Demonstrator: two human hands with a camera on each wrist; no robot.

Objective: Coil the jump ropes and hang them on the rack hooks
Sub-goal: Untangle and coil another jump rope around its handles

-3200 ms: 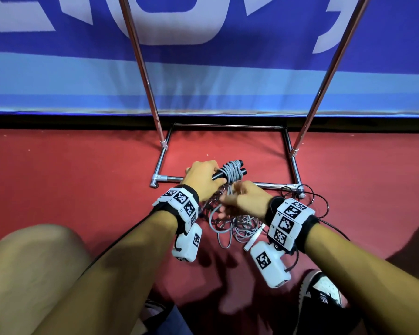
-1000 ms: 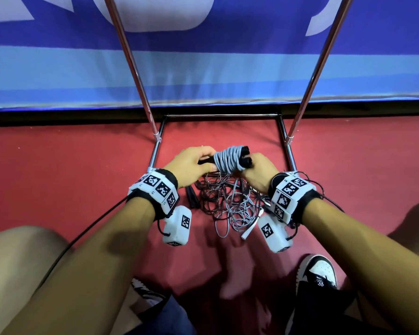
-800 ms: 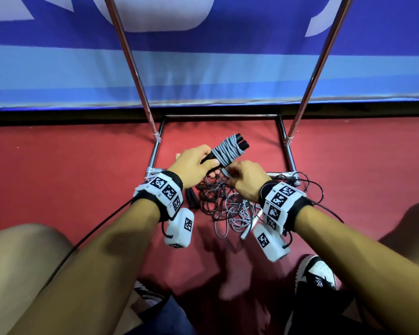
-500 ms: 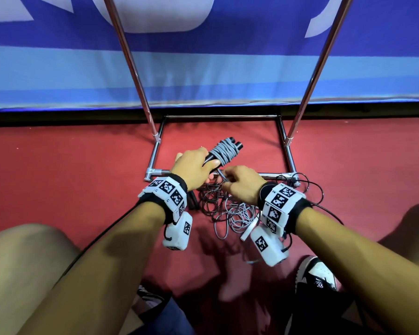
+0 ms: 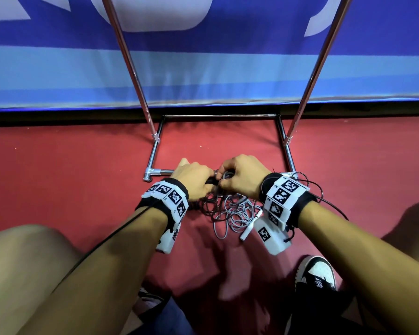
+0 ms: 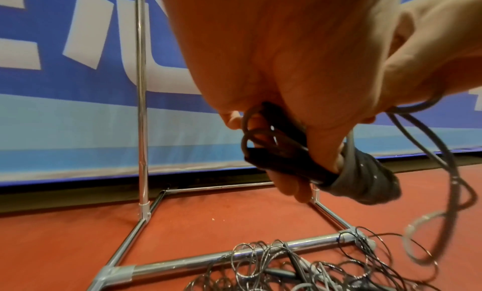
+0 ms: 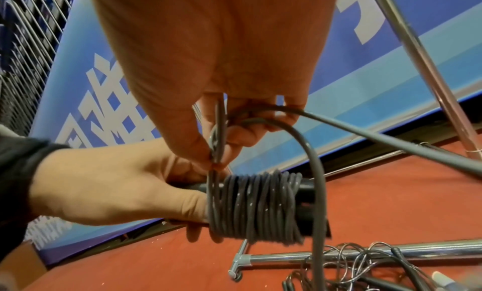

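Left hand [image 7: 109,184] grips the black handles [image 6: 284,161], right hand [image 7: 216,101] pinches the limp, springy grey rope [image 7: 255,204] at twelve o'clock; hold firmly there.

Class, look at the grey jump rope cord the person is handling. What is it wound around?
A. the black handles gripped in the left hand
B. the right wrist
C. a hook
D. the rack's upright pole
A: the right wrist view shows the grey cord coiled tightly round the black handles that the left hand grips.
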